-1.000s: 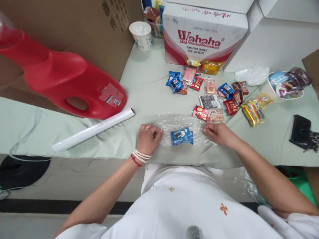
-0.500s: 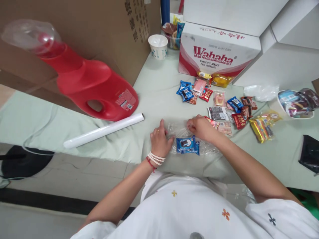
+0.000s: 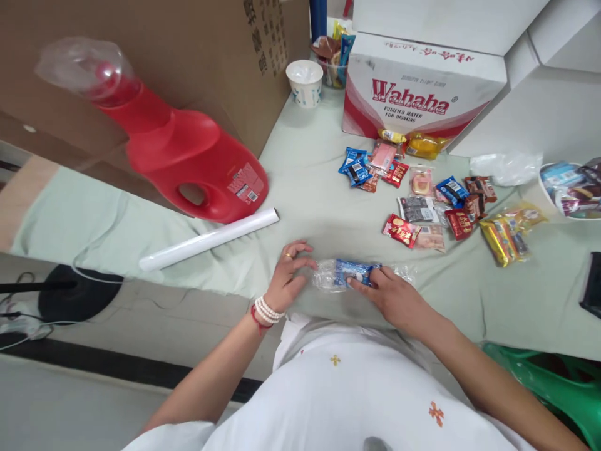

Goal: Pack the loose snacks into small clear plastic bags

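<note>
In front of my body, a blue snack packet (image 3: 346, 272) lies on the table inside folded clear plastic film (image 3: 323, 275). My right hand (image 3: 399, 297) has its thumb and bent fingers on the right half of the packet, covering part of it. Crumpled film sticks out beyond those fingers to the right. To the left, my left hand (image 3: 288, 275) has its fingers apart, with the fingertips at the film's left end. Whether they touch it I cannot tell.
A white roll (image 3: 211, 240) lies beside a red jug (image 3: 192, 166) at the left. Further back are a paper cup (image 3: 305, 84) and a Wahaba-style printed carton (image 3: 422, 94). Several small snack packets (image 3: 401, 230) lie to the right, near a filled white tub (image 3: 549, 200).
The film has been folded over the blue packet into a narrow strip. My right hand has come down toward me onto the packet. My left hand has shifted slightly left, fingers spread.
</note>
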`<action>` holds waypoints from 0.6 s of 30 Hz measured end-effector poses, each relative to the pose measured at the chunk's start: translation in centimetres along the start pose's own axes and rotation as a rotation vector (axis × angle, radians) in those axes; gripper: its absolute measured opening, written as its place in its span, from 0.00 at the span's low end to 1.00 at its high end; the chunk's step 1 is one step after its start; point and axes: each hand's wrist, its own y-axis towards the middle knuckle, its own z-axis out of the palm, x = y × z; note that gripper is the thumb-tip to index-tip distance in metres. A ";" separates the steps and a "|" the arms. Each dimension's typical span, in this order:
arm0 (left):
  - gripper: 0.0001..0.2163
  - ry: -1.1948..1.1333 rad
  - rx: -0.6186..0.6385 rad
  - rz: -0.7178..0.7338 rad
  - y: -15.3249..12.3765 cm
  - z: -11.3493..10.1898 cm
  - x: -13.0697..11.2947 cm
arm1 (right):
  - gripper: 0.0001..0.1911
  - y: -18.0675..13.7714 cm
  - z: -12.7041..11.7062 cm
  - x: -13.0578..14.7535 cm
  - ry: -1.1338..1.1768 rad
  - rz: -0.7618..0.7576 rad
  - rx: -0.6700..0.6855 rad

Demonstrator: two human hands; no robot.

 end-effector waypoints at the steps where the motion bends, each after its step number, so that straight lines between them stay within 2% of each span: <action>1: 0.14 0.072 -0.035 -0.054 -0.3 0.2 -0.4 | 0.36 -0.1 0.2 0.0 0.025 0.003 -0.012; 3: 0.19 0.219 -0.100 -0.163 -0.7 0.7 -1.5 | 0.35 -0.1 0.3 -0.2 0.075 0.010 -0.026; 5: 0.15 0.251 -0.095 -0.225 -0.8 1.0 -2.9 | 0.32 -0.1 0.4 -0.3 0.127 0.018 -0.042; 7: 0.10 0.091 -0.024 -0.299 -0.9 0.9 -4.3 | 0.30 0.0 0.4 -0.5 0.180 0.013 -0.053; 10: 0.12 -0.292 0.089 -0.467 -0.5 1.3 -6.5 | 0.28 0.4 0.4 -0.6 0.250 -0.020 -0.057; 12: 0.12 -0.470 0.116 -0.518 0.1 2.4 -7.7 | 0.26 0.6 0.2 -0.8 0.289 -0.022 -0.074; 15: 0.13 -0.503 0.094 -0.440 1.0 4.7 -8.9 | 0.23 0.6 0.0 -1.3 0.390 -0.030 -0.121; 18: 0.14 -0.208 0.067 -0.236 1.5 6.4 -9.5 | 0.19 -0.1 0.3 -1.9 0.569 -0.043 -0.209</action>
